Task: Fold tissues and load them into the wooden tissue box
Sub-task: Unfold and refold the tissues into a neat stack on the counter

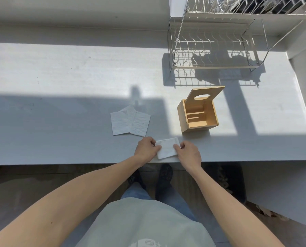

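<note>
I count two tissues on the grey table (pixel 59 122): one folded tissue (pixel 167 147) at the near edge, pinched on its left side by my left hand (pixel 146 149) and on its right by my right hand (pixel 189 154), fingers curled closed onto it, and one loose tissue (pixel 130 123) lying partly unfolded at 11 o'clock from it. One wooden box (pixel 197 116) stands at 1 o'clock from the hands, its lid (pixel 204 94) with the oval hole tilted up and the inside showing no tissue, and one wire rack (pixel 214 49) sits beyond at 12 o'clock. The only print I see is a pale mark on the shirt (pixel 145 227), too cut off to read.
</note>
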